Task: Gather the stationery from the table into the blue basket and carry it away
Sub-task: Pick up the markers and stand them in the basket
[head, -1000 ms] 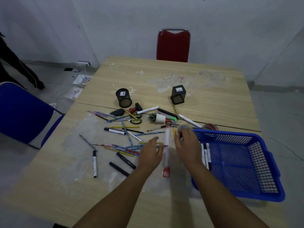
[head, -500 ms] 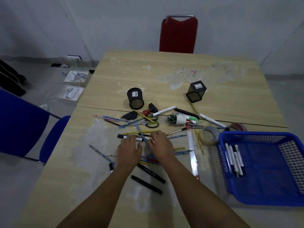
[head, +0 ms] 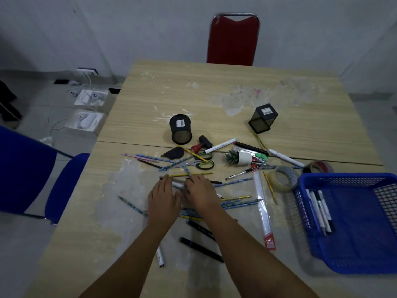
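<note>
Both forearms reach forward over the table [head: 279,108], hands side by side, palms down. The left hand [head: 164,198] lies flat with fingers straight on the scattered pens [head: 238,203]. The right hand [head: 200,193] rests on the same pile, fingers bent over a white marker [head: 178,185]; whether it grips, I cannot tell. The basket [head: 343,177], at the right, holds several markers [head: 320,209]

pale walls, grey floor, red chair [head: 233,37], blue chairs [head: 28,168]
</note>
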